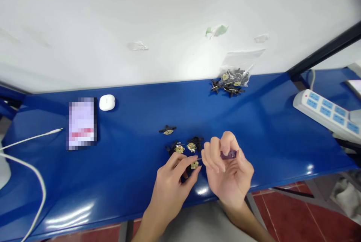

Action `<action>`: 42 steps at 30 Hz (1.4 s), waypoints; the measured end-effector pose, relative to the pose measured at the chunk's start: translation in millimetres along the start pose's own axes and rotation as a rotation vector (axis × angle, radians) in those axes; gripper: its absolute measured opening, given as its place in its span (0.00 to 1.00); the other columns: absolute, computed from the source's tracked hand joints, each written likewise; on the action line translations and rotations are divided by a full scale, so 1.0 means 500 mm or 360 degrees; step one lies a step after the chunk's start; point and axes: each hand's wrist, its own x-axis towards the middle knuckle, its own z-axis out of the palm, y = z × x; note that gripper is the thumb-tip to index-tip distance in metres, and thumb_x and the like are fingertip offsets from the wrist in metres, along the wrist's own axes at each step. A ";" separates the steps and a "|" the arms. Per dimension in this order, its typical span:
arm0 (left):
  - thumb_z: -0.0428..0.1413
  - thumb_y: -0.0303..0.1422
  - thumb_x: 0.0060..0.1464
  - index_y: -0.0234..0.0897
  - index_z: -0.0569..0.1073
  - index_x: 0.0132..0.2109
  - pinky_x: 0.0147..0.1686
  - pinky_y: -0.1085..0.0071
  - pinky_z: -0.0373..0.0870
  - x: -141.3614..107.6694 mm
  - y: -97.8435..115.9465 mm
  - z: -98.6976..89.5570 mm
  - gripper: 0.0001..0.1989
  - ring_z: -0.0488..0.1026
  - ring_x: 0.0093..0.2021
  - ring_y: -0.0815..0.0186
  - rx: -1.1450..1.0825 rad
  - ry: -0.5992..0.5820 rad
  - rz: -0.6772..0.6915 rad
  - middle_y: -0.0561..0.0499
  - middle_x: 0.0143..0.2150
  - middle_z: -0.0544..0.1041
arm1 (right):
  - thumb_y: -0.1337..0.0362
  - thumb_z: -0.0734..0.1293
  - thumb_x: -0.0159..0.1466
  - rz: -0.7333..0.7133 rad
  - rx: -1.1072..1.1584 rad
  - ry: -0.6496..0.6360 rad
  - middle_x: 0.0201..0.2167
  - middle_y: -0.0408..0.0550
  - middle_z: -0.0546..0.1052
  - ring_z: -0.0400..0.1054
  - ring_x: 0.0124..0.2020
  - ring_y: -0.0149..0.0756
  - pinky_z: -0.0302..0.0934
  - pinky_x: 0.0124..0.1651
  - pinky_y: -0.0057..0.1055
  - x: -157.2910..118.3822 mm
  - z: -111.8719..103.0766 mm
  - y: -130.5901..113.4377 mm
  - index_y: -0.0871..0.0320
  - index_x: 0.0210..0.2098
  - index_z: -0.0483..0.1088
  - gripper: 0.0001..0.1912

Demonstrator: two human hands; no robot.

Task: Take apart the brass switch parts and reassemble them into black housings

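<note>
at the left of the frame a white cable [41,181] is curving over the blue tabletop [135,121], and a pixelated flat device [81,123] is lying beside a white case [107,102]. near the middle, a lone black-and-brass part [168,131] is sitting above a cluster of brass-coloured plates [179,149] and tiny bits. at lower centre the left hand [169,183] is pinching a brass-coloured piece [194,165] between thumb and fingertips. just right of it, the right hand [229,166] is curling its grip round a purple-handled tool [229,154], its thin shaft pointing at the piece; whether the tip is touching, i cannot tell. a shallow pinch or sideways push could make the shaft slip into the left fingertips, or flick the piece away; a brushing knuckle could scatter the tiny bits. at upper right, a clear bag [241,61] of parts is resting against the wall [175,16].
</note>
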 end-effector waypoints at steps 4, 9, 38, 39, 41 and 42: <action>0.65 0.29 0.71 0.41 0.83 0.56 0.31 0.74 0.76 0.001 0.001 0.000 0.10 0.77 0.29 0.72 -0.0003 0.0011 0.0011 0.51 0.44 0.81 | 0.50 0.58 0.82 -0.0009 0.0004 0.0026 0.20 0.35 0.53 0.44 0.21 0.31 0.46 0.28 0.34 0.000 0.001 0.002 0.53 0.31 0.64 0.24; 0.65 0.30 0.71 0.43 0.82 0.56 0.30 0.74 0.76 0.001 0.003 0.000 0.10 0.76 0.29 0.72 0.0001 0.0016 0.0005 0.52 0.43 0.80 | 0.46 0.52 0.83 -0.0015 0.0004 0.0047 0.20 0.37 0.49 0.43 0.22 0.32 0.46 0.28 0.35 0.002 -0.002 0.004 0.54 0.23 0.55 0.34; 0.65 0.29 0.70 0.42 0.84 0.55 0.28 0.75 0.75 -0.001 0.001 -0.001 0.09 0.77 0.27 0.73 -0.0043 0.0031 0.0004 0.51 0.43 0.82 | 0.48 0.62 0.76 -0.0048 -0.0005 0.0154 0.21 0.35 0.49 0.42 0.22 0.32 0.46 0.27 0.34 0.000 0.004 -0.004 0.51 0.32 0.63 0.20; 0.65 0.29 0.70 0.42 0.84 0.55 0.28 0.75 0.75 -0.001 0.001 -0.001 0.09 0.77 0.27 0.73 -0.0043 0.0029 0.0003 0.51 0.43 0.82 | 0.50 0.62 0.76 -0.0039 0.0009 0.0160 0.21 0.34 0.48 0.41 0.22 0.33 0.46 0.27 0.34 0.000 0.004 -0.004 0.50 0.34 0.64 0.16; 0.66 0.29 0.70 0.42 0.84 0.55 0.28 0.75 0.75 -0.001 0.000 -0.002 0.10 0.76 0.27 0.73 -0.0043 0.0027 0.0003 0.52 0.42 0.82 | 0.51 0.61 0.77 -0.0031 0.0025 0.0172 0.22 0.34 0.49 0.39 0.22 0.33 0.46 0.27 0.34 -0.001 0.004 -0.003 0.49 0.37 0.63 0.14; 0.66 0.29 0.70 0.42 0.84 0.56 0.28 0.75 0.75 -0.001 0.000 -0.002 0.10 0.76 0.27 0.73 -0.0042 0.0025 0.0002 0.52 0.42 0.82 | 0.51 0.61 0.78 -0.0030 0.0025 0.0175 0.22 0.34 0.49 0.40 0.22 0.33 0.46 0.28 0.34 -0.001 0.003 -0.003 0.50 0.36 0.63 0.15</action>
